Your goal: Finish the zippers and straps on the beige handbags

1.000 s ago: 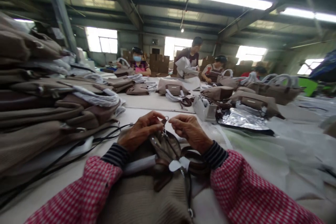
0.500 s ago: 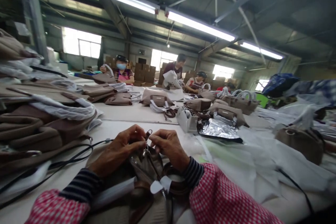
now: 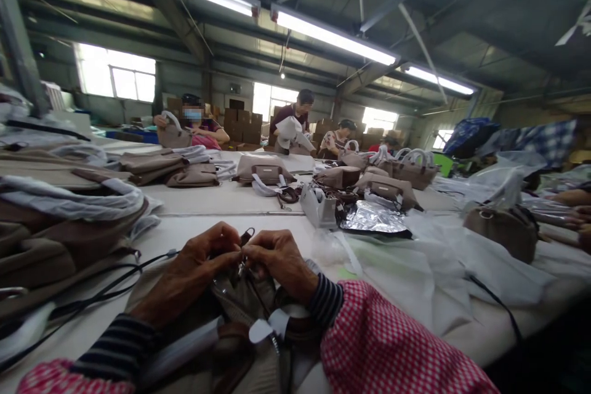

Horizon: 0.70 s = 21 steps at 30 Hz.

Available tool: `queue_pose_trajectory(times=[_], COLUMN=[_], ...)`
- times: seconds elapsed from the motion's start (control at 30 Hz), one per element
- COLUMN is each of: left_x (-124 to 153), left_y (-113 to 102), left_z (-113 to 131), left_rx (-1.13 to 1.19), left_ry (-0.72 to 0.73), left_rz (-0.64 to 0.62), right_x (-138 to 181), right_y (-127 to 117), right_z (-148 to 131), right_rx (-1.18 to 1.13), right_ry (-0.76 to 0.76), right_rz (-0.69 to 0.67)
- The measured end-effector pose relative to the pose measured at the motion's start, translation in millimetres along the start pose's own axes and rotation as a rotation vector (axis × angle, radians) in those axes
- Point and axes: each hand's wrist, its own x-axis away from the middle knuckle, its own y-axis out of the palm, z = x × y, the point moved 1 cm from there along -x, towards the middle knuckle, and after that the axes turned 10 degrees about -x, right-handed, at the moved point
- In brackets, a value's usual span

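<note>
A taupe handbag (image 3: pixel 272 369) lies in front of me with its zipper showing and brown handles partly wrapped in white. At its far end, a small brown leather strap (image 3: pixel 248 235) with a looped tip sticks up between my hands. My left hand (image 3: pixel 198 268) pinches this strap from the left, thumb against fingers. From the right, my right hand (image 3: pixel 279 261) closes thumb and forefinger at the same spot, touching the left fingertips. A small metal fitting (image 3: pixel 241 268) hangs just below the fingers. The exact grip is partly hidden by the fingers.
Stacked taupe bags (image 3: pixel 69 228) with wrapped handles fill the left side. Ahead are a grey-white box (image 3: pixel 317 206), a silver foil sheet (image 3: pixel 376 219) and more bags. Clear plastic sheeting (image 3: pixel 443 265) and another bag (image 3: pixel 501 234) lie right. Co-workers (image 3: pixel 295 120) work across the table.
My view has shifted, so the scene sits further left in the picture. Both hands stay at the strap, the right fingers now closer to the left. Another person's hands appear at the right edge.
</note>
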Motion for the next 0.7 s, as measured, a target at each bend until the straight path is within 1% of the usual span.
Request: queue_pose_trajectory(times=[0.27,0.43,0.5,0.6,0.7], left_x=[1.0,-0.5,-0.5,0.3,0.6], left_y=[2.1,2.6,1.9,0.7,0.5], left_z=[7.2,2.9,3.1,6.5,8.6], left_rx=[-0.078,-0.121,-0.152,-0.177,-0.203], left_ry=[0.005,-0.021,-0.033,-0.012,-0.022], left_rz=[0.085,0.091,0.103,0.129,0.076], right_x=[-2.5,-6.0,-6.8,-6.3,-5.0], right_y=[1.4,2.4,2.1,1.6,0.1], right_z=[4.0,4.0,3.6,3.4,3.4], right_rx=[0.110,0.031,0.007,-0.005,-0.009], right_ry=[0.013,0.082,0.056,0.000,-0.021], right_rz=[0.059,0.052,0.047,0.025,0.004])
